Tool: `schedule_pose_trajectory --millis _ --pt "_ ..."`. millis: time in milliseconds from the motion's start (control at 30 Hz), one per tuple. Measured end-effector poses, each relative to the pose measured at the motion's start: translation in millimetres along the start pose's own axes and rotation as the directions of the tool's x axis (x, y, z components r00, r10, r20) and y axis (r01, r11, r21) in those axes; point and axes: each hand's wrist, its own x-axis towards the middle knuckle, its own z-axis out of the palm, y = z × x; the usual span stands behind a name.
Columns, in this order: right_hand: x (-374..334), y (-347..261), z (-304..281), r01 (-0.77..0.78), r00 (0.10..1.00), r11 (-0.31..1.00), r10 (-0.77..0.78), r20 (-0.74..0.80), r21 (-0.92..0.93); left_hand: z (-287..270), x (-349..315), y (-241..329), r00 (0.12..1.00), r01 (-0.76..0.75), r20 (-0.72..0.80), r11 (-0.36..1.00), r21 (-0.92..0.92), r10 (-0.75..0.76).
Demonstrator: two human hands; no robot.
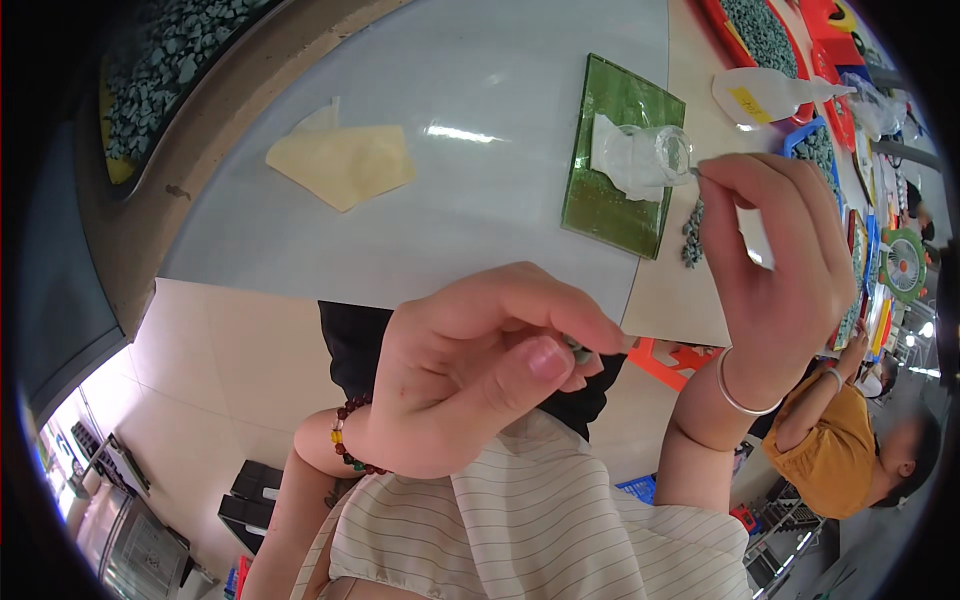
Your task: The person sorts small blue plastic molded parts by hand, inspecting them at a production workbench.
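My left hand [460,365] is closed in front of me, thumb and curled fingers around small grey-green stone pieces [578,350] that show only in part. To the right, my right hand [790,245] makes a pinch at the rim of a small clear glass dish [672,155]. A tiny dark bit shows at those fingertips, too small to name. The dish appears tipped on its side, over a crumpled white sheet [618,165]. Both lie on a green glass plate [625,220]. A little heap of grey-green stones [692,235] is just left of my right hand.
A folded cream cloth [345,165] lies on the grey table [480,215]. A white squeeze bottle [765,97] rests at the far right, near a red tray [720,25] of stones. At the upper left is a dark tray [150,150] of stones. Another person [830,450] sits at right.
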Motion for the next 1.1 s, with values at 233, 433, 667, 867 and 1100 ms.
schedule_pose_trajectory --millis 233,433,667,867,1100 --pt "-29.2 -38.4 5.4 -0.235 0.910 0.478 0.414 0.019 0.846 -20.8 0.3 -11.2 0.865 -0.434 0.373 0.873 0.221 0.335" --pt "-39.3 -66.2 3.3 -0.344 0.794 0.226 0.588 0.154 0.911 -3.5 -4.3 -12.9 0.950 -0.312 0.071 0.931 0.188 0.303" --pt "-44.4 -55.5 1.8 -0.229 0.898 0.475 0.440 -0.005 0.850 1.4 -3.7 -17.4 0.932 -0.362 0.128 0.888 0.284 0.339" --pt "-43.7 -55.4 -2.4 -0.226 0.923 0.573 0.385 -0.015 0.788 1.4 -4.0 -17.1 0.932 -0.363 0.119 0.880 0.306 0.342" --pt "-45.5 -53.9 -3.3 -0.094 0.959 0.779 0.238 -0.154 0.620 -2.0 -0.9 -22.0 0.887 -0.462 0.175 0.815 0.349 0.428"
